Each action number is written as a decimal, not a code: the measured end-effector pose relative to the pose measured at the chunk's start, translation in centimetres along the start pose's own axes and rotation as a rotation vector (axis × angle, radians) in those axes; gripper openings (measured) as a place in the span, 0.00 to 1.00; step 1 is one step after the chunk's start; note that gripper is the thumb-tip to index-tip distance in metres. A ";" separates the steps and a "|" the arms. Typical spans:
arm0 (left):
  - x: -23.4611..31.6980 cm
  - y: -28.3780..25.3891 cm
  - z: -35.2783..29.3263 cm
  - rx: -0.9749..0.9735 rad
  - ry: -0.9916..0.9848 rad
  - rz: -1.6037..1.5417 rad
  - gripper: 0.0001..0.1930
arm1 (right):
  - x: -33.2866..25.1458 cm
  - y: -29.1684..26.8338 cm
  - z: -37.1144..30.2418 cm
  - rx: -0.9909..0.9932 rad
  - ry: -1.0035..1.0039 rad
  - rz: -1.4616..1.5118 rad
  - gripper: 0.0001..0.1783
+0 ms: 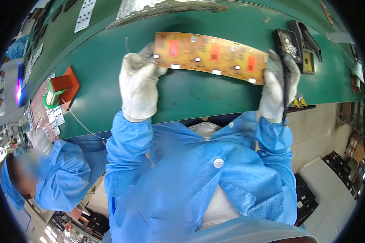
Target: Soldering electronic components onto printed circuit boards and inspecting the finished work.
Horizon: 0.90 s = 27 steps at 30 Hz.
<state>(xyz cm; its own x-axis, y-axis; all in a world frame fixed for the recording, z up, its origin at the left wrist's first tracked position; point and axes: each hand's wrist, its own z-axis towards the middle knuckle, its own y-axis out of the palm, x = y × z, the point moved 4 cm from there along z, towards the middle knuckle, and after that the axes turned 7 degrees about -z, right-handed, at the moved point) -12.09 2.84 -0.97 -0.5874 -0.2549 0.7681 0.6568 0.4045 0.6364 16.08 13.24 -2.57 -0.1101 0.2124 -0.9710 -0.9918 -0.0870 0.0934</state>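
A green table (207, 99) is filling the upper half of the frame, and its far edge is bending with the lens. On the table, at the upper middle, a silvery sheet (166, 7) is lying. At the left, a green-rimmed spool (51, 98) is standing beside a red-brown stand (71, 86), and a pale wire is running from it toward the lower middle. At the upper right, a black tray (278, 40) is holding small shiny bits, and two yellow-ended pieces (299, 102) are resting near the table edge. A pale tiled floor (312, 125) is showing at the right. At the lower left, a co-worker in blue (67, 172) is sitting close to the same table.

The long amber circuit board (186, 54) is being held above the table, at the upper middle. The gloved left hand (140, 87) is closing its fingers on the left end; the gloved right hand (275, 91) is gripping the right end, and a black corded tool (287, 83) is also lying in this hand.

Three orange-red labels (215, 52) are sitting along the board, and smaller white labels (216, 72) are marking its lower edge. Dark printing is showing on the labels, but it is appearing too small for reading.
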 end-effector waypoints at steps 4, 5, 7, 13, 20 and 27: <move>1.1 -1.0 0.7 -0.001 0.078 -0.030 0.10 | -0.5 0.9 -2.9 -0.041 -0.064 -0.016 0.32; 1.5 -1.6 1.0 0.026 0.076 -0.037 0.09 | -0.4 1.2 -3.9 -0.068 -0.047 0.027 0.32; 2.2 -2.5 1.5 -0.012 0.092 -0.051 0.09 | -0.5 2.1 -6.0 -0.151 -0.095 0.099 0.30; 2.5 -3.6 2.0 -0.356 0.212 -0.079 0.04 | 0.8 5.4 -11.7 -0.309 -0.034 0.167 0.33; 3.3 -6.5 3.0 -0.284 0.149 -0.026 0.08 | 1.8 6.4 -13.2 -0.324 -0.128 0.062 0.29; 2.1 -4.0 1.6 -0.238 -0.107 -0.766 0.02 | 1.9 6.6 -13.3 -0.302 -0.162 0.002 0.30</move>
<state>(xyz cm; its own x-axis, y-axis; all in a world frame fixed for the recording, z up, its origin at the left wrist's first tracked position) -16.66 2.12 -2.01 -0.9493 -0.2948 0.1092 0.1293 -0.0492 0.9904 10.22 0.10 -6.73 -0.1449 0.3618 -0.9209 -0.9303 -0.3667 0.0024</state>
